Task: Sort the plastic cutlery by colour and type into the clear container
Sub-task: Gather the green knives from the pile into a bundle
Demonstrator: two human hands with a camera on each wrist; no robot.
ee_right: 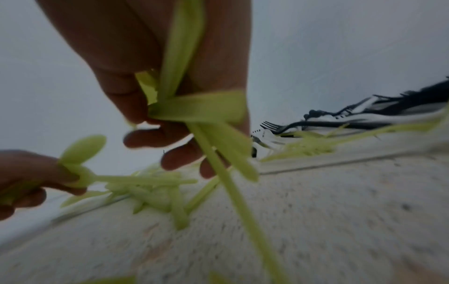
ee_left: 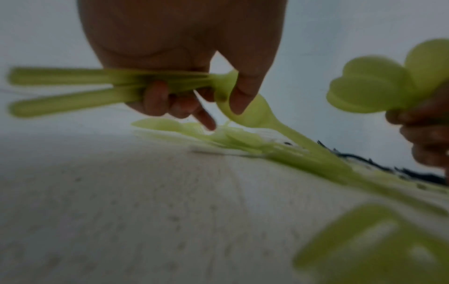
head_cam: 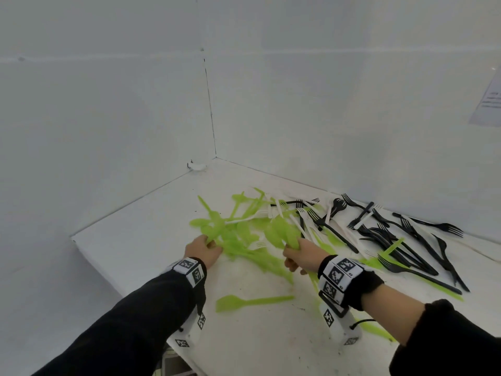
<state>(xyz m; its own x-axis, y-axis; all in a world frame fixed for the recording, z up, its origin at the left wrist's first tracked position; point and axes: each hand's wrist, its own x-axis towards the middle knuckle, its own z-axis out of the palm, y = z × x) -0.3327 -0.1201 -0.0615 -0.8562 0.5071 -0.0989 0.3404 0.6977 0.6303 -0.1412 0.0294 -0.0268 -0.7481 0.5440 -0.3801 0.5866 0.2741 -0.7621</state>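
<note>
Green spoons (head_cam: 217, 226) bunched in the left hand (head_cam: 205, 249), more in the right hand (head_cam: 299, 256), fingers curled round both over the pile mid-table (head_cam: 122, 240): square the handles, leave forks out, container unseen.

No readable words anywhere. Paper sheet (head_cam: 487, 104) on right wall, near picture's right edge: few dark lines of print, too blurred to make out. Wristbands, left (head_cam: 189, 268) and right (head_cam: 340, 271): black-and-white square marker patterns, tiny characters beside them, too small to read. Same markers on white camera housings under wrists. Cutlery: no brand visible.
</note>
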